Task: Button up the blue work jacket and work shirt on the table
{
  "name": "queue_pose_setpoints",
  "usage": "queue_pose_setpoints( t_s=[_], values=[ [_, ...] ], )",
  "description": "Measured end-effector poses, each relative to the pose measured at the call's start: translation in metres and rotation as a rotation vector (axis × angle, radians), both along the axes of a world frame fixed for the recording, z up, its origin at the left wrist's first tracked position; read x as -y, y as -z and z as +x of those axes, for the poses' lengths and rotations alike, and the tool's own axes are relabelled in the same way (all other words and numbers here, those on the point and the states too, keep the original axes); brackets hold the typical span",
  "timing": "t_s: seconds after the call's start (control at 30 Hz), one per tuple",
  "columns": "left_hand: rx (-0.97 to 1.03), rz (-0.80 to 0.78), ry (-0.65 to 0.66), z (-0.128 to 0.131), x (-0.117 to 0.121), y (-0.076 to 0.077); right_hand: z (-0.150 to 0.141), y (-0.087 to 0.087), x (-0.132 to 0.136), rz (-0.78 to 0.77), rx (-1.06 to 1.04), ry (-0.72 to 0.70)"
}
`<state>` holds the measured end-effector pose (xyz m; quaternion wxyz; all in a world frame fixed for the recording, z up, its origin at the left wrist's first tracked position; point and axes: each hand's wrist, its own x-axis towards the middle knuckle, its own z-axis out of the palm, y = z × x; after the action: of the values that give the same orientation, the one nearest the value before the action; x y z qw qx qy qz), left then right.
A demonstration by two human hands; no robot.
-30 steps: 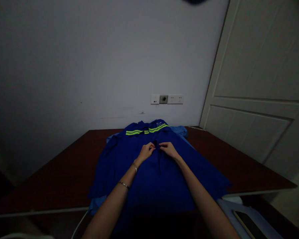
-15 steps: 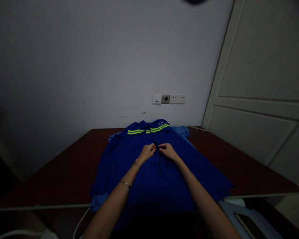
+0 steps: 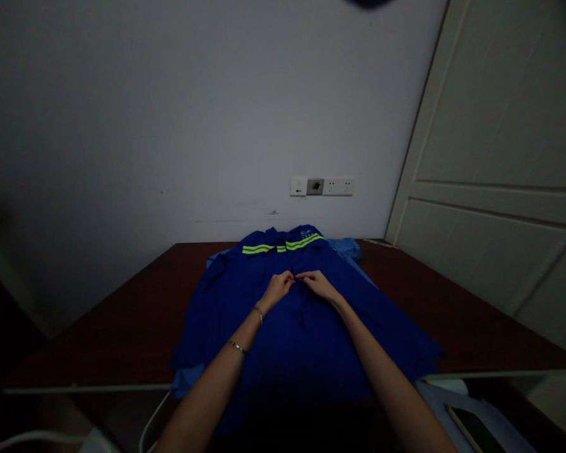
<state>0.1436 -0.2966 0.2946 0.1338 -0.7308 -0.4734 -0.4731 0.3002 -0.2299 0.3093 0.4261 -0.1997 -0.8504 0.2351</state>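
Observation:
A dark blue work jacket (image 3: 264, 340) with yellow-green reflective stripes lies spread on the table, its collar toward the wall. Both hands meet at its front opening, around the middle. My left hand (image 3: 279, 286) is closed in a pinch on the jacket's front edge. Beside it, nearly touching, my right hand (image 3: 317, 283) pinches the same edge with bent fingers. Whatever small fastener lies between the fingertips is too dark and small to make out. Below the hands, a short dark gap runs down the front. Lighter blue cloth (image 3: 186, 380) shows from underneath the jacket.
The dark red table (image 3: 136, 314) backs onto a grey wall with a row of sockets (image 3: 330, 186). A pale panelled door (image 3: 495, 251) stands at the right. Below the front edge are a phone (image 3: 474, 428) at right and a white cable (image 3: 153, 418) at left.
My right fingertips have shifted slightly left, closer to my left hand at the jacket's front edge. The view has moved a little. The jacket lies as before.

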Motion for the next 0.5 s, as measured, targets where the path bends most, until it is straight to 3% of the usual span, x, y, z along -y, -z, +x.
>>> queue_pose_setpoints(
  t_s=[0.5],
  values=[
    [0.110, -0.028, 0.060, 0.0001, -0.0014, -0.0001, -0.0060, 0.0055, -0.0004, -0.041, -0.128, -0.068]
  ],
)
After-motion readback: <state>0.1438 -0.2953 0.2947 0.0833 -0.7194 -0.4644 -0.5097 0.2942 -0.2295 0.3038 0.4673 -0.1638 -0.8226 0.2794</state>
